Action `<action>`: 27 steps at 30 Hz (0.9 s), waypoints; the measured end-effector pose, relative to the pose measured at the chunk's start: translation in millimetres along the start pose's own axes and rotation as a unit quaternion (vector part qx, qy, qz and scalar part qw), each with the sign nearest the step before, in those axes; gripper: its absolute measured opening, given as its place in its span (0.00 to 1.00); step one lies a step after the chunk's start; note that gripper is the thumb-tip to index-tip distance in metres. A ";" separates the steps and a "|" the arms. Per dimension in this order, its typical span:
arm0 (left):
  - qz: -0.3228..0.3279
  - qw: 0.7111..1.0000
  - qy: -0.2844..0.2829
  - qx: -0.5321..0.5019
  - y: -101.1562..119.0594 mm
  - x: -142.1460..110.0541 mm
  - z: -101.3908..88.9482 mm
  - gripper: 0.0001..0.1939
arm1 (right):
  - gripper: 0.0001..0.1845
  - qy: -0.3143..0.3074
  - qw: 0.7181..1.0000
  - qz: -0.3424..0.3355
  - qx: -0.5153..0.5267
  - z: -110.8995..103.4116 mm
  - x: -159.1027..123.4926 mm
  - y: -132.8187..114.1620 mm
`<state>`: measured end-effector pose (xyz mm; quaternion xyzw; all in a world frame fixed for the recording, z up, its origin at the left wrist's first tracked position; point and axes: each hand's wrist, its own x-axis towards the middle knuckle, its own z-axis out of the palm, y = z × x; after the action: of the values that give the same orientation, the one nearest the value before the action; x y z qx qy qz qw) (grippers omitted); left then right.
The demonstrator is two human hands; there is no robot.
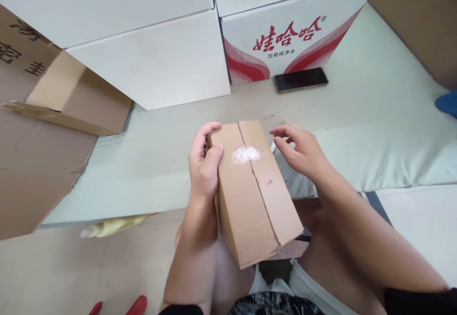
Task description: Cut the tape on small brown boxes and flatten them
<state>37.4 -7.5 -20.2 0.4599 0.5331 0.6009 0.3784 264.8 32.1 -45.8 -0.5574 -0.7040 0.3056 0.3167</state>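
A brown cardboard box point(239, 205) sits tilted over my lap, its long top seam facing me. Across the seam lies a shiny patch of clear tape point(246, 154), wrinkled and whitish. My left hand point(205, 162) grips the box's upper left edge, thumb on top and fingers around the far corner. Just off the upper right edge is my right hand point(298, 151), its fingers curled and thumb near the index finger. A small whitish sliver point(273, 146) shows at its fingertips, too small to name.
Behind the box, a phone point(302, 80) lies on the pale green cloth point(371, 129) before a white and red carton point(296, 39). White cartons point(150, 63) and an opened brown carton point(82, 96) stand left. A yellowish bottle point(114, 225) lies below the cloth's edge; red footwear point(137, 305) is on the floor.
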 end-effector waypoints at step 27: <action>0.021 0.999 0.005 0.040 0.7 1.8 0.0 0.17 | 0.12 -0.012 0.984 -0.139 0.110 1.5 -23.9 -33.6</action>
<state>36.9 -5.9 -19.2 0.4829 0.5486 0.5891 0.3447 248.1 2.1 -22.9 -0.4124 -0.7401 0.3414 0.4070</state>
